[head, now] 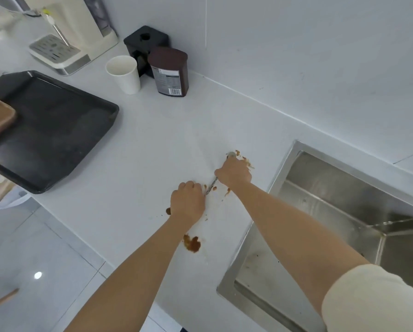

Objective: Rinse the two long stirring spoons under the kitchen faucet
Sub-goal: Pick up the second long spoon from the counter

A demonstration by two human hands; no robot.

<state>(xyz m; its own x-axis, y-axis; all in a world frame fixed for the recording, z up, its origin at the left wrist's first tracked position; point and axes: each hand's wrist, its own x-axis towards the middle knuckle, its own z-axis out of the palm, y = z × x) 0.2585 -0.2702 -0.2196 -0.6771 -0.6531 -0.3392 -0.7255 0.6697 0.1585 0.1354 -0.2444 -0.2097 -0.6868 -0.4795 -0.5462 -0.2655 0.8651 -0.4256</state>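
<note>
On the white counter (167,140), my right hand (234,174) is closed over a long thin metal stirring spoon (211,185). Its rounded end (231,154) pokes out beyond my fingers, and its shaft runs back toward my left hand (187,202). That hand is curled down on the counter with the shaft's near end under its fingertips. A small brown blob (168,210) shows at its left edge; I cannot tell whether this is the second spoon's bowl. Most of both spoons is hidden by my hands. No faucet is in view.
Brown sauce smears (192,243) lie on the counter around my hands. A stainless sink (320,188) is set in the counter to the right. A black tray (57,130), a white paper cup (125,74), a brown jar (169,71) and a white machine (64,39) stand further back on the left.
</note>
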